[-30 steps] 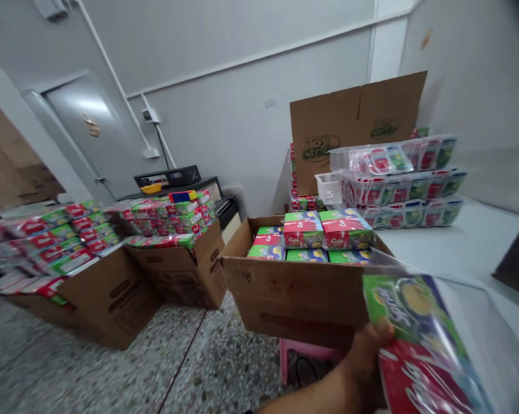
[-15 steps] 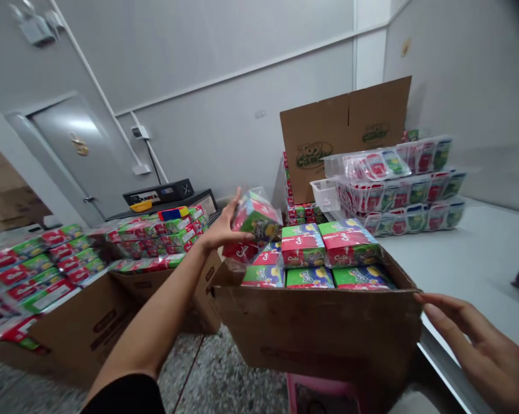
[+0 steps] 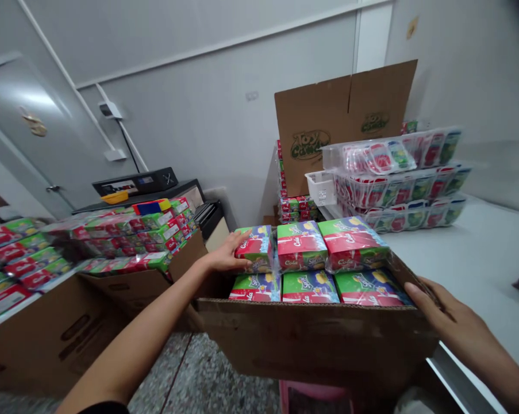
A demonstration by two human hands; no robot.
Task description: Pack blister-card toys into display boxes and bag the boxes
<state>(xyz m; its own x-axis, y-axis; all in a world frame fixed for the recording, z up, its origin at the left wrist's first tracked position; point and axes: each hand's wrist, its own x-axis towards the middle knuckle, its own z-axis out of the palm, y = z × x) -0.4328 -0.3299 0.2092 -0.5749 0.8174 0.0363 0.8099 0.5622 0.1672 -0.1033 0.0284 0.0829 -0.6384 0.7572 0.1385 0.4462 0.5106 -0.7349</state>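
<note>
An open cardboard box (image 3: 311, 345) stands right in front of me, filled with shrink-wrapped red and green packs. My left hand (image 3: 225, 257) reaches in and its fingers curl round the leftmost top pack (image 3: 254, 246), which sits in line with two other top packs (image 3: 328, 242). A lower row of green packs (image 3: 311, 286) lies along the box's near wall. My right hand (image 3: 435, 307) rests flat against the box's right flap, fingers stretched out and holding nothing.
Left of me, low cardboard boxes (image 3: 69, 322) carry several more packs (image 3: 125, 236), with a black machine (image 3: 134, 183) behind. A white table (image 3: 483, 253) at right bears stacked clear trays (image 3: 397, 178), a small white basket (image 3: 322, 187) and an upright carton (image 3: 341, 123). A pink stool (image 3: 315, 397) shows under the box.
My left hand has brought the pack down from mid-air into the box's top row at the left. My right hand has moved in from beside the box onto its right flap.
</note>
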